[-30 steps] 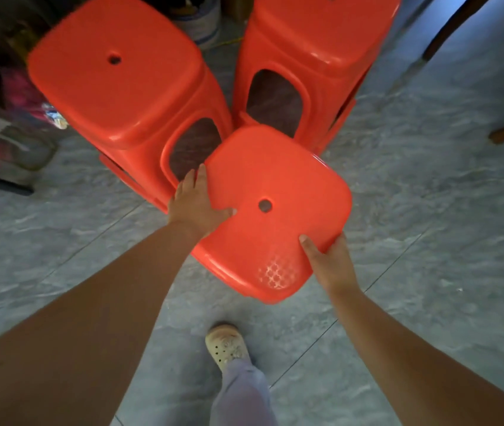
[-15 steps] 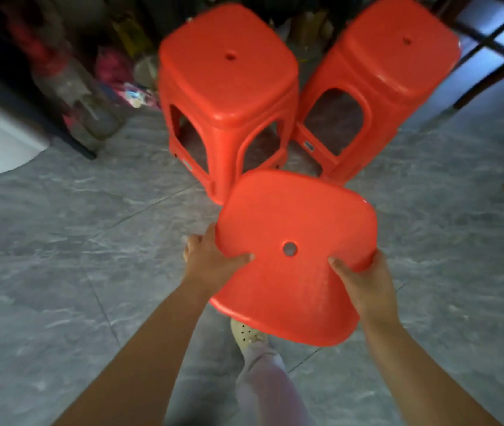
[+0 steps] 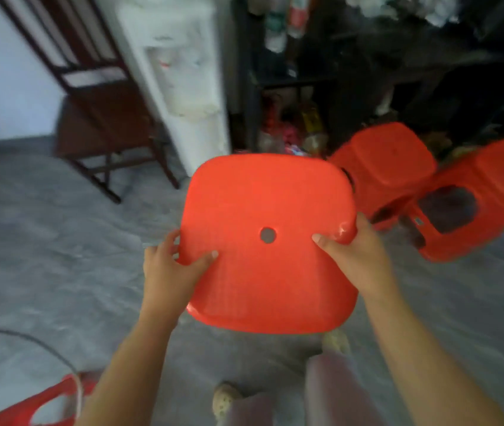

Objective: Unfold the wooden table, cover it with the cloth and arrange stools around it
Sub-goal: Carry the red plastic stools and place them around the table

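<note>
I hold a red plastic stool (image 3: 263, 210) in the air in front of me, its square seat with a centre hole facing me. My left hand (image 3: 171, 272) grips the seat's left edge, thumb on top. My right hand (image 3: 355, 256) grips the right edge the same way. Two more red stools (image 3: 389, 167) (image 3: 484, 192) stand on the floor at the right, side by side. Part of another red stool (image 3: 38, 404) shows at the bottom left corner. A dark wooden folded piece of furniture (image 3: 97, 118) leans by the wall at the upper left.
A white water dispenser (image 3: 183, 75) stands behind the held stool. Dark shelving (image 3: 367, 72) crowded with bottles and bags fills the upper right. A black cable (image 3: 29, 339) runs across the grey tiled floor at the lower left. My feet and legs are below the stool.
The view has swung left and up: the two standing stools slid to the right, the dispenser and wooden furniture came into sight. The held stool stays in both hands, carried higher.
</note>
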Tool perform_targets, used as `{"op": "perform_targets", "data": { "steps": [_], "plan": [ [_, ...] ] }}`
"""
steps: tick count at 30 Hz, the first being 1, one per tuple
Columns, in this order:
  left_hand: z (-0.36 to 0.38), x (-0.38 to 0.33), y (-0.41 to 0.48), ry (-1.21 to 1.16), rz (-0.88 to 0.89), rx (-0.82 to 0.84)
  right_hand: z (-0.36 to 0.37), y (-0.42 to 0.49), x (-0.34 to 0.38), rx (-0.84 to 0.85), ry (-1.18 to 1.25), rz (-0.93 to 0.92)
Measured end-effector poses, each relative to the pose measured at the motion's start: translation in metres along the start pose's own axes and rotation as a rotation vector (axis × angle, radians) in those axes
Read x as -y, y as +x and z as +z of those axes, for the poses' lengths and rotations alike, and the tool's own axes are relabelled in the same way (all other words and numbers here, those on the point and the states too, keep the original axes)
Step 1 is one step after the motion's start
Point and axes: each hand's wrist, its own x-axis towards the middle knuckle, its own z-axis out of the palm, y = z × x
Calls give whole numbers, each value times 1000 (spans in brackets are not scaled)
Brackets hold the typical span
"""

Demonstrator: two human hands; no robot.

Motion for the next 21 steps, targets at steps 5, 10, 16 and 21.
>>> {"op": "perform_targets", "data": {
  "steps": [5, 10, 16, 21],
  "plan": [
    [-162, -15, -30, -56, -48, -393, 70, -45, 151, 192, -84, -235],
    [-276, -26, -34, -73, -107, -755, 130, -64, 284, 370, -168, -468],
    [-366, -42, -11, -98, -216, -1033, 211, -53, 405, 599, -223, -690],
    [-415, -37, 9, -103, -308, -1203, 278, -45, 478, 729, -285, -868]
  ]
}}
